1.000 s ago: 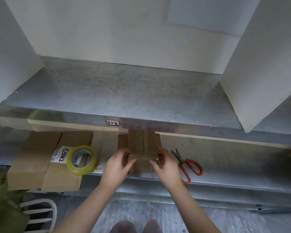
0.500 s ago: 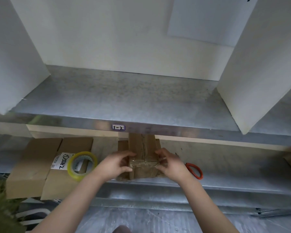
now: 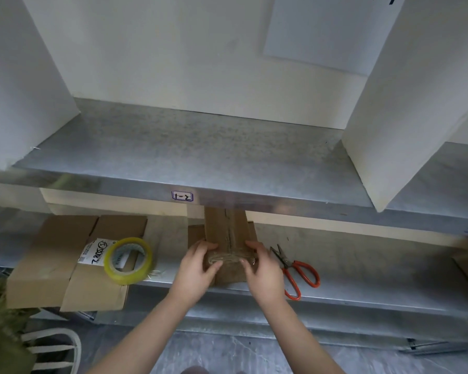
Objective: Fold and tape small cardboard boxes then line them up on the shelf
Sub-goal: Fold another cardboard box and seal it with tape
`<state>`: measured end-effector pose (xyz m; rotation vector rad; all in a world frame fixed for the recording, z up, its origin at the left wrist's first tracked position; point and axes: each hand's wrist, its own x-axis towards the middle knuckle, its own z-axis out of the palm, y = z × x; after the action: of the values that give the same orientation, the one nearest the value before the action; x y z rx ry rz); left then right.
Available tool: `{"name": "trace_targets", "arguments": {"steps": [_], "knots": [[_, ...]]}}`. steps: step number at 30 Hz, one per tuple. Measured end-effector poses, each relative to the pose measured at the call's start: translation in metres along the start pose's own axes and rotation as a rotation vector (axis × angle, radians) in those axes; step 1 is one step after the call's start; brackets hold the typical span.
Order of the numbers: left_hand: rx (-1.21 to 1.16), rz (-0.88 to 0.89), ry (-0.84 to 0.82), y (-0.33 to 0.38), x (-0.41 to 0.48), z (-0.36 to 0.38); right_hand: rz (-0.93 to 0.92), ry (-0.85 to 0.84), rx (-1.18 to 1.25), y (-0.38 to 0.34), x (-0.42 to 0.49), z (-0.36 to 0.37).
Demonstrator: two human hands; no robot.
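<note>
The tape roll [image 3: 129, 261] lies on flat cardboard [image 3: 52, 260], at 9 o'clock from the box [image 3: 222, 228]. The left hand [image 3: 197, 268] and right hand [image 3: 262, 268] each clamp the box's near taped end at the lower shelf [image 3: 362, 287] edge. Uneven pressure could wrinkle or lift the tape. A right elbow swing could knock off the scissors [image 3: 297, 271] at 3 o'clock.

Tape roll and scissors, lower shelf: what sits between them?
In the head view, the small cardboard box lies between the tape roll and the scissors, held at its near end by the left hand and right hand.
</note>
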<state>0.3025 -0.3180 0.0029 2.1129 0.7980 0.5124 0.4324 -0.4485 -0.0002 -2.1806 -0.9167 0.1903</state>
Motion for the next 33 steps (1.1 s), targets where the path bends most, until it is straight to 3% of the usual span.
{"name": "trace_targets", "arguments": {"steps": [4, 8, 15, 18, 22, 25, 27, 30, 33], "knots": [[-0.114, -0.053, -0.081, 0.007, -0.023, 0.021, -0.083, -0.061, 0.002, 0.028, -0.005, -0.02], [-0.096, -0.011, -0.208, 0.015, 0.001, 0.008, -0.003, -0.087, 0.109, 0.042, 0.008, -0.038], [0.383, 0.062, -0.521, 0.011, 0.089, -0.026, 0.111, -0.14, 0.194, 0.035, 0.01, -0.037], [0.506, 0.177, -0.503, 0.008, 0.102, -0.022, 0.172, -0.181, 0.136, 0.021, 0.008, -0.029], [0.486, 0.176, -0.422, 0.0, 0.079, -0.008, 0.084, -0.124, 0.069, 0.011, 0.004, -0.022], [0.395, 0.203, -0.365, -0.006, 0.06, -0.009, 0.049, -0.242, 0.115, 0.02, 0.003, -0.03], [0.336, 0.166, -0.346, -0.002, 0.063, -0.016, 0.064, -0.288, 0.107, 0.022, 0.001, -0.034], [0.384, 0.056, -0.362, 0.004, 0.081, -0.029, 0.051, -0.237, 0.007, 0.012, -0.005, -0.024], [0.406, 0.055, -0.422, 0.003, 0.096, -0.039, 0.05, -0.202, -0.042, 0.005, -0.006, -0.016]]}}
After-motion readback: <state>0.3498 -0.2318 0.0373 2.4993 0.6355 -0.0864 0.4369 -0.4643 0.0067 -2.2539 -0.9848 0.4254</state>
